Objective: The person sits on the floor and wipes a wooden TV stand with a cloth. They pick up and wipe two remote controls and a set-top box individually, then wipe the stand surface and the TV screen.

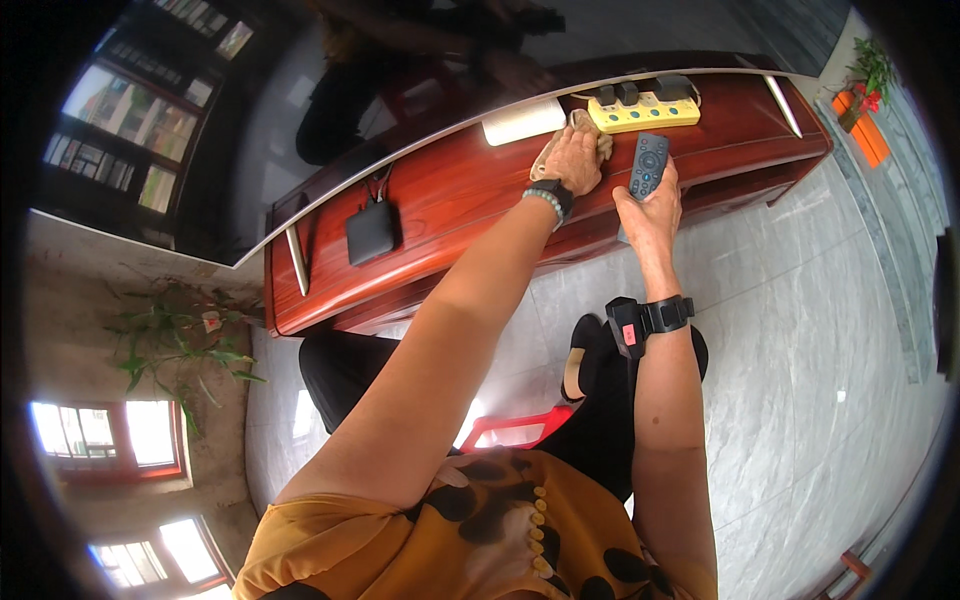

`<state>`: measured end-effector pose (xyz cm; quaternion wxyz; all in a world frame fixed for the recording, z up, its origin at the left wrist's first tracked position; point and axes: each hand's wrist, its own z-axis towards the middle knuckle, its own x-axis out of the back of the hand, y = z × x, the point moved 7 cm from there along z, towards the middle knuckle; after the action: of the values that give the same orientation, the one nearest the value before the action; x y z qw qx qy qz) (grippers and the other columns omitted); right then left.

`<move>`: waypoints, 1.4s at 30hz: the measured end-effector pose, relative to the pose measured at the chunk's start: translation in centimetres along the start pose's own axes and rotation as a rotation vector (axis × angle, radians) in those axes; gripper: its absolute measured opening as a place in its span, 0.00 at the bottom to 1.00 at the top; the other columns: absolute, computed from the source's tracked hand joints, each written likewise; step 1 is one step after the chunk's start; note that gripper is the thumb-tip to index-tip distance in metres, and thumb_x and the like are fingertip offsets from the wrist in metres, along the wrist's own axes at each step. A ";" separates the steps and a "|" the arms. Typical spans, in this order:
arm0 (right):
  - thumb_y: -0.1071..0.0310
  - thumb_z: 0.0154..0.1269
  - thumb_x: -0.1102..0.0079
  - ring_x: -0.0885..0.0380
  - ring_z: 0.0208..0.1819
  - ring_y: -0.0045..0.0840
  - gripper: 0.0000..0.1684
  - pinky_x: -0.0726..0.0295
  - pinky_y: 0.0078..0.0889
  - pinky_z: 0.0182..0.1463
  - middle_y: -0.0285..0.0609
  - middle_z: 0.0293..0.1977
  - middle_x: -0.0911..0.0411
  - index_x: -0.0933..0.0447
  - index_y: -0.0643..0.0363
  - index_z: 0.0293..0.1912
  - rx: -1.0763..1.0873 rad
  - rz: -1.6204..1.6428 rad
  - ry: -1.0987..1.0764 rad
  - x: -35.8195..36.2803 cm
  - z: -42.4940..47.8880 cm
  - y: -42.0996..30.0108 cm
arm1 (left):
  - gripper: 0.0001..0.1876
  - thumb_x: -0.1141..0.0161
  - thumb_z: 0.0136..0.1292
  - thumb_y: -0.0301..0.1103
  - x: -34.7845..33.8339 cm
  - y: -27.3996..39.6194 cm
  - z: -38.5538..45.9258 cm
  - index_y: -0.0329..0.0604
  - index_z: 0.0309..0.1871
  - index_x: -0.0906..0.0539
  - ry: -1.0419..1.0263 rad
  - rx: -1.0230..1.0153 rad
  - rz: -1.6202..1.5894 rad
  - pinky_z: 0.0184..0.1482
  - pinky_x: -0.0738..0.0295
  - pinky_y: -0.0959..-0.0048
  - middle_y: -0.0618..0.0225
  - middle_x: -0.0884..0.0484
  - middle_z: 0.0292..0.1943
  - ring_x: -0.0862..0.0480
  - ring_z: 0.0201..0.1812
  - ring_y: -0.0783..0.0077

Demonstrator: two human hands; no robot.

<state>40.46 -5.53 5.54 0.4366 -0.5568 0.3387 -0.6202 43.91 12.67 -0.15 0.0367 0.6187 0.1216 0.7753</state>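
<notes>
My left hand (574, 166) presses a bunched tan cloth (604, 144) against the top of a glossy red-brown wooden TV cabinet (465, 199). Some of the cloth is hidden under the palm and fingers. In my right hand (654, 214) is a dark grey remote control (649, 161), held upright with its buttons facing me, just off the cabinet's front edge. A small grey end of something sticks out below that palm; what it belongs to is hidden. Right behind the cloth are a white box (525, 124) and a yellow power strip (645, 114) with black plugs in it.
A large glossy black TV screen (420, 90) rises behind the cabinet on two metal legs. A black set-top box (370, 232) with cables sits towards the left. Below me are a red plastic stool (517, 429) and grey floor tiles (780, 322). Plants stand at both sides.
</notes>
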 end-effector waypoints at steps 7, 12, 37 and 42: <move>0.64 0.51 0.30 0.23 0.60 0.51 0.55 0.22 0.49 0.63 0.58 0.59 0.27 0.44 0.59 0.77 0.007 -0.049 -0.088 -1.2 0.2 -0.1 | 0.25 0.42 0.68 0.29 4.5 -3.1 -14.3 0.37 0.68 0.27 0.185 -0.179 -0.034 0.79 0.40 0.53 0.45 0.28 0.71 0.34 0.77 0.46; 0.64 0.51 0.30 0.22 0.58 0.51 0.55 0.21 0.51 0.62 0.58 0.59 0.27 0.44 0.59 0.77 0.044 -0.069 -0.071 -1.1 0.0 -0.3 | 0.29 0.41 0.66 0.25 9.0 -11.3 -27.0 0.41 0.72 0.28 0.186 0.132 0.087 0.79 0.41 0.52 0.50 0.30 0.73 0.35 0.77 0.45; 0.73 0.54 0.32 0.21 0.51 0.33 0.54 0.21 0.30 0.56 0.56 0.62 0.29 0.46 0.68 0.78 0.072 0.053 0.440 9.7 1.8 0.6 | 0.34 0.52 0.75 0.48 -6.8 13.9 6.7 0.40 0.79 0.36 -0.164 -0.329 -0.117 0.83 0.53 0.58 0.51 0.40 0.81 0.45 0.82 0.43; 0.75 0.58 0.36 0.25 0.58 0.33 0.50 0.26 0.31 0.64 0.58 0.64 0.30 0.46 0.67 0.77 0.072 0.243 0.428 9.5 1.5 0.6 | 0.32 0.51 0.72 0.43 -8.5 17.2 11.1 0.43 0.78 0.34 -0.210 -0.389 -0.035 0.82 0.52 0.58 0.55 0.37 0.80 0.40 0.80 0.45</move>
<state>42.02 -14.41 9.01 0.4457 -0.3522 0.4655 -0.6787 58.22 -4.17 -1.96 0.1810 0.6751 -0.0240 0.7147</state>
